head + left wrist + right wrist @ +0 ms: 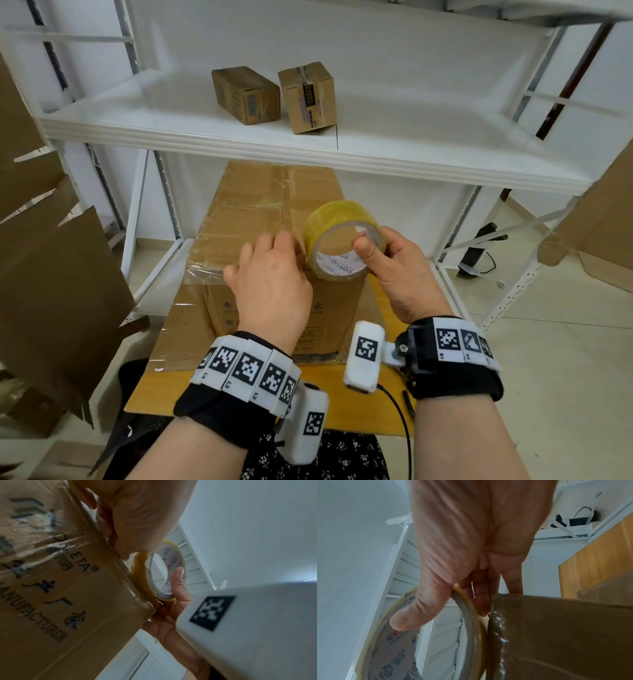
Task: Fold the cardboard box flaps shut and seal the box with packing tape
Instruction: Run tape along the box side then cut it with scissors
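Right hand grips tape roll; left hand on box

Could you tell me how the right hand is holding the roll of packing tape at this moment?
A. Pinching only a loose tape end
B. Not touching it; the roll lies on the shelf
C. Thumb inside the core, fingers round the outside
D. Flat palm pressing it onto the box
C: the right hand has its thumb hooked into the core of the tape roll, fingers wrapped behind, beside the cardboard box.
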### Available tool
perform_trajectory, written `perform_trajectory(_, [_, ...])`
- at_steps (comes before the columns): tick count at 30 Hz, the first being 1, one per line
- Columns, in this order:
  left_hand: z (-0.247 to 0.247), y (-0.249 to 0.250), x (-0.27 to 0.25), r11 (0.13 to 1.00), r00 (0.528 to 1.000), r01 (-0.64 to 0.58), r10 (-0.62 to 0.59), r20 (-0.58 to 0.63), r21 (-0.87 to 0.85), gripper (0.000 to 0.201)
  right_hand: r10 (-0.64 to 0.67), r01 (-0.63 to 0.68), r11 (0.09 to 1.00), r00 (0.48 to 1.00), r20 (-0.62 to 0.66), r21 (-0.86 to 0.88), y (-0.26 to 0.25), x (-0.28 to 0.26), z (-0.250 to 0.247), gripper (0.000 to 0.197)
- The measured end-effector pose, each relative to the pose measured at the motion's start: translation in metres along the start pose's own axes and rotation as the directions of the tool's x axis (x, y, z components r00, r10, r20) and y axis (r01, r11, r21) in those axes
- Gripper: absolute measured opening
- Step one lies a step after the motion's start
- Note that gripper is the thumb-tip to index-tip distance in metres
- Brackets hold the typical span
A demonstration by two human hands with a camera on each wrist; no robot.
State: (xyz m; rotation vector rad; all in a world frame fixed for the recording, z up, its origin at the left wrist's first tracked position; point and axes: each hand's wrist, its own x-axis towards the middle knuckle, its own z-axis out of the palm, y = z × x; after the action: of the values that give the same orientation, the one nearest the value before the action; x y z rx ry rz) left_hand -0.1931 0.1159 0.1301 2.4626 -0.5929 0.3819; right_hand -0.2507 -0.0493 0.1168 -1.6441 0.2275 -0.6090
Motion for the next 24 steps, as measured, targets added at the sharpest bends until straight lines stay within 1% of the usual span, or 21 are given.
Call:
perform_trajectory(3, [0.001,-0.002,0.002,1.000,1.000,0.007,-0.007,-0.002,-0.024,0.022,0.020,-0.020,0.999,1.000,-0.009,0.025,0.001,0.000,-0.001,0.065])
perform_trajectory(6, [0.001,-0.002,0.003,0.999,1.000,0.006,-0.006,-0.003,-0.037,0.018,0.057,-0.053,0.991,0.998,-0.027,0.126,0.002,-0.002,-0.004,0.057])
perform_trajectory(8, [0.001,-0.002,0.002,0.999,1.000,0.006,-0.007,-0.010,-0.038,0.017,0.061,-0.057,0.986,0.998,-0.020,0.154,0.002,-0.003,-0.004,0.053])
perform_trajectory(13, [-0.002,0.000,0.004,0.998,1.000,0.010,-0.009,0.008,-0.060,0.016,0.063,-0.059,0.981,0.998,-0.016,0.183,0.002,-0.004,-0.004,0.055])
perform_trajectory(18, [0.001,0.012,0.007,0.995,0.998,-0.060,0.063,0.028,-0.081,0.025,0.052,-0.051,0.988,0.999,-0.007,0.146,0.003,-0.003,-0.006,0.057])
perform_trajectory(20, [0.002,0.011,0.007,0.994,0.996,-0.079,0.081,0.027,-0.072,0.025,0.040,-0.040,0.989,0.999,0.004,0.139,0.007,-0.003,-0.011,0.059])
perform_trajectory(22, [0.002,0.008,0.008,0.995,0.996,-0.078,0.081,0.031,-0.062,0.023,0.037,-0.041,0.992,0.999,0.040,0.122,0.012,-0.005,-0.014,0.063])
perform_trajectory(24, [0.002,0.007,0.008,0.996,0.997,-0.068,0.071,0.044,-0.062,0.023,0.044,-0.051,0.994,0.997,0.068,0.095,0.015,-0.008,-0.014,0.060])
